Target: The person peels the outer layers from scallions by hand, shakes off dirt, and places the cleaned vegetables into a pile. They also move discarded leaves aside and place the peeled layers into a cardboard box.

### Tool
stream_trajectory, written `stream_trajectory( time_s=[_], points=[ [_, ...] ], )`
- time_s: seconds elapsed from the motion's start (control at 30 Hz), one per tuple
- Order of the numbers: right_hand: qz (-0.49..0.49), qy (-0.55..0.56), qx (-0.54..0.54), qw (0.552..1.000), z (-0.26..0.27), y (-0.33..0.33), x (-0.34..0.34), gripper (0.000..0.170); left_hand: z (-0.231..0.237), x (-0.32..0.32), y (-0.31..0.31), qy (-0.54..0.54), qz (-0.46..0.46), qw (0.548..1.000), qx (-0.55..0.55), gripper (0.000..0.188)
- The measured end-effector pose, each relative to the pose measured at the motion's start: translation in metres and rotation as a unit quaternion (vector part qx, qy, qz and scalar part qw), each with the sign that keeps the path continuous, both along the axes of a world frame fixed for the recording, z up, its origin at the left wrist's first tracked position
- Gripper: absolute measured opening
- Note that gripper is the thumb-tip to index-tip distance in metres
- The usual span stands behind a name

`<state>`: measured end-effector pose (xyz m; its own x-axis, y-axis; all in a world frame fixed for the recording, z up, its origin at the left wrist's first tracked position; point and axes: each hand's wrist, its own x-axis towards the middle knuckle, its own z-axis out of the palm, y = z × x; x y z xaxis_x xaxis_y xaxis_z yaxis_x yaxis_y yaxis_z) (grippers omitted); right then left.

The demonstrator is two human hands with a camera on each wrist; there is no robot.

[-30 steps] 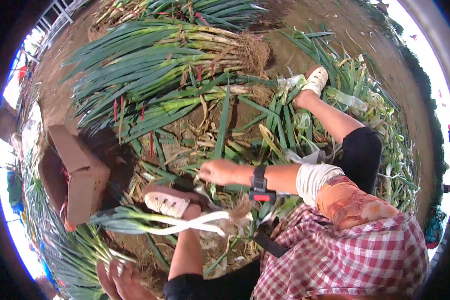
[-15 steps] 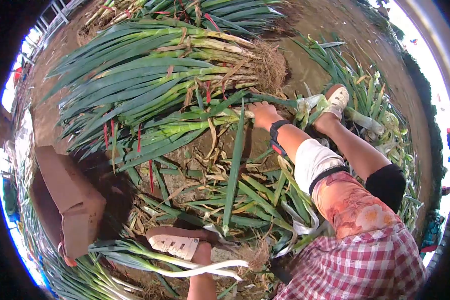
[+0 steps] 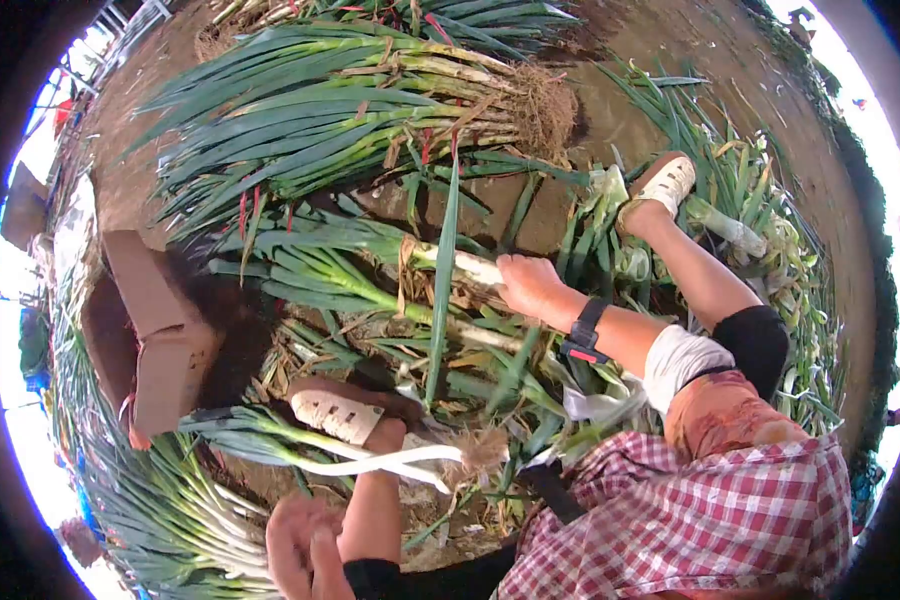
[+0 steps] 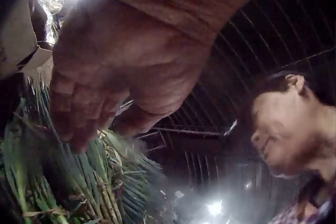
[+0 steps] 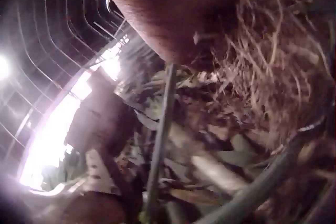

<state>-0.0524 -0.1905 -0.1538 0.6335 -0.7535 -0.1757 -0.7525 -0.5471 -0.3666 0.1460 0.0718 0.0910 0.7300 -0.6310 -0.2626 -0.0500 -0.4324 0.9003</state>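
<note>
My right hand (image 3: pixel 535 288) grips a long green onion (image 3: pixel 475 267) by its pale stalk near the root end, its leaves trailing left over the ground. Another green onion (image 3: pixel 485 333) lies just below it. In the right wrist view, shaggy roots (image 5: pixel 268 71) show beside the hand. Low at the left, my left hand (image 3: pixel 305 545) is empty, its fingers loosely bent, as the left wrist view also shows. Near it, a few peeled green onions (image 3: pixel 410 455) with white stalks lie across my lower leg.
A large bundle of unpeeled green onions (image 3: pixel 370 110) lies ahead. A cardboard box (image 3: pixel 170 370) stands at the left, above a heap of peeled ones (image 3: pixel 205 525). Stripped leaves (image 3: pixel 740 230) pile up at the right. My two shoes (image 3: pixel 335 412) stand among scraps.
My right hand reached forward to the unpeeled onions beside the bundle, then drew one back towards me. My left hand left the head view and is back, farther right than before.
</note>
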Motion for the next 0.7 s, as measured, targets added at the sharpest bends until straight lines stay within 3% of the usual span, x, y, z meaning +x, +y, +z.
stream_trajectory(
  time_s=[0.03,0.1,0.17,0.23,0.37,0.43,0.5,0.57,0.6,0.63,0.7],
  points=[
    [0.013,-0.014,-0.045,0.999,0.016,0.002,-0.004,0.019,0.001,-0.003,0.003,-0.007,-0.02,1.0,0.008,0.029],
    [0.016,-0.027,-0.037,0.999,0.045,0.005,-0.008,0.024,-0.003,-0.006,0.004,-0.046,-0.071,0.994,0.067,0.031],
    [-0.037,-0.093,0.234,0.967,0.072,0.002,-0.015,0.032,-0.017,-0.012,0.001,-0.027,-0.087,0.995,0.045,0.027],
    [-0.11,-0.129,0.309,0.936,0.063,-0.005,-0.027,0.04,-0.032,-0.019,-0.007,-0.021,-0.113,0.992,0.061,0.027],
    [-0.065,-0.216,0.31,0.924,0.104,0.023,-0.049,0.034,-0.078,-0.056,-0.034,0.208,-0.104,0.972,-0.027,0.025],
    [-0.066,-0.238,0.349,0.904,0.118,0.027,-0.077,0.028,-0.097,-0.086,-0.059,0.316,-0.033,0.948,-0.003,0.031],
    [-0.1,-0.235,0.392,0.884,0.129,0.038,-0.092,0.023,-0.122,-0.112,-0.082,0.358,-0.021,0.934,-0.012,0.038],
    [-0.087,-0.241,0.453,0.854,0.15,0.051,-0.106,0.023,-0.153,-0.13,-0.108,0.476,0.002,0.877,-0.068,0.048],
    [-0.102,-0.282,0.499,0.813,0.159,0.053,-0.111,0.025,-0.159,-0.136,-0.118,0.516,0.016,0.851,-0.095,0.055],
    [-0.104,-0.283,0.497,0.814,0.168,0.056,-0.116,0.025,-0.164,-0.139,-0.127,0.517,0.013,0.85,-0.096,0.055],
    [-0.081,-0.267,0.494,0.824,0.183,0.067,-0.122,0.025,-0.17,-0.141,-0.142,0.589,0.146,0.791,-0.085,0.055]
  ],
)
